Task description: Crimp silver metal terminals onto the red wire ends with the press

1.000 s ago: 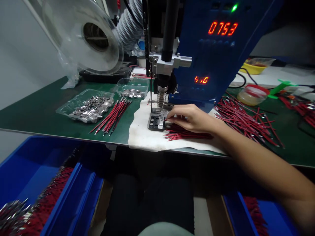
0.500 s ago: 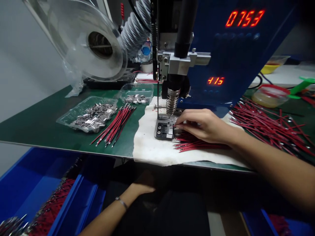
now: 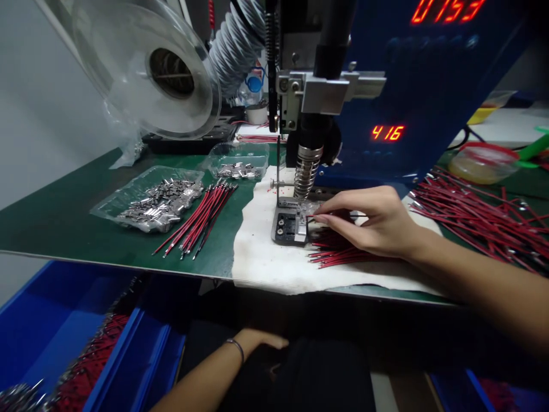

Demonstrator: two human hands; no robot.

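Note:
My right hand (image 3: 373,226) is closed in a pinch on a thin red and black wire (image 3: 360,216). The wire's tip reaches the small metal block on a black fixture (image 3: 281,226), under a spring-wrapped machine head (image 3: 307,171). Below the hand, a bunch of red wires (image 3: 330,257) lies on a white cloth (image 3: 261,252). My left hand (image 3: 263,339), with a bracelet at its wrist, is low in front of my dark clothing, beneath the table edge. Its fingers are mostly lost in shadow, so its grip does not show.
Left on the green table (image 3: 55,220) stand clear trays (image 3: 107,212) of small metal parts beside a bundle of red and black wires (image 3: 206,214). More wires (image 3: 480,212) heap at right. A blue machine (image 3: 369,74) rises behind. Blue bins (image 3: 51,309) sit below.
My left hand has shifted right a little. My right hand keeps its pinch at the fixture, and more of the wire shows. The view has moved slightly; the lower display reads 416.

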